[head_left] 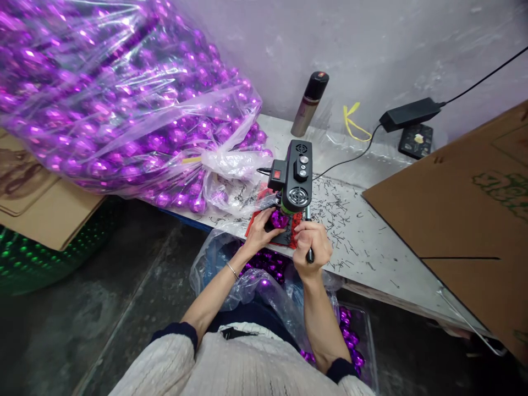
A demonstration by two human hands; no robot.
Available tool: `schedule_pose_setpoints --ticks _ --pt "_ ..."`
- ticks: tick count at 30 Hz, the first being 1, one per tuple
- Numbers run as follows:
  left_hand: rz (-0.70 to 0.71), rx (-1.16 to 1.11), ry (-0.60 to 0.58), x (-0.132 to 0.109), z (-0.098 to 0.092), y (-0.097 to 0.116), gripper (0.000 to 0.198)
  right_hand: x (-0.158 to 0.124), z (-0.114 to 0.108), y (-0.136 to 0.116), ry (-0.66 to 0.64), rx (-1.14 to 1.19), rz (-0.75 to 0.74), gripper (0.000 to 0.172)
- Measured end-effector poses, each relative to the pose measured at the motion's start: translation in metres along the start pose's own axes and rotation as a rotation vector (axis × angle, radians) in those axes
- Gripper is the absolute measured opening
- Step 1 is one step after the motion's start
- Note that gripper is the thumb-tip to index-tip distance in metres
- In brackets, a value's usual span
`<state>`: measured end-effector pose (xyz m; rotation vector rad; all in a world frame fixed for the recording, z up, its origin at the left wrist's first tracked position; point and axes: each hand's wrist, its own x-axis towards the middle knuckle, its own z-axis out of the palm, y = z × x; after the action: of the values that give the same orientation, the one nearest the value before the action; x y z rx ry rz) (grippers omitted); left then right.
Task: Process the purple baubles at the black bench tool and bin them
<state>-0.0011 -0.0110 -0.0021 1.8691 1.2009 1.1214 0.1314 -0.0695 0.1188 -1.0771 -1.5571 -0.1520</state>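
A shiny purple ball sits under the head of a small black machine on the worktable. My left hand is closed on the ball from the left, with fingers behind it and the thumb in front. To the right, my right hand is wrapped round the black handle of the machine's lever. Red material lies around the machine's base. An open clear bag with more purple balls hangs at the table edge, below my hands.
A big clear bag of purple balls fills the upper left. Behind the machine are a spray can, a yellow tie and a black power adapter. A cardboard box stands right. Dark scraps litter the white tabletop.
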Motion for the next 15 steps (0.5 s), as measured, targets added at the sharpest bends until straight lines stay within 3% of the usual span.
schedule_pose_setpoints --ticks 8,15 --pt "0.004 -0.011 0.005 -0.001 0.001 0.002 0.066 -0.029 0.016 0.020 0.085 0.026 -0.059 0.021" --pt "0.008 -0.023 0.009 -0.002 0.001 0.003 0.063 -0.037 0.025 0.028 0.131 0.077 -0.048 0.024"
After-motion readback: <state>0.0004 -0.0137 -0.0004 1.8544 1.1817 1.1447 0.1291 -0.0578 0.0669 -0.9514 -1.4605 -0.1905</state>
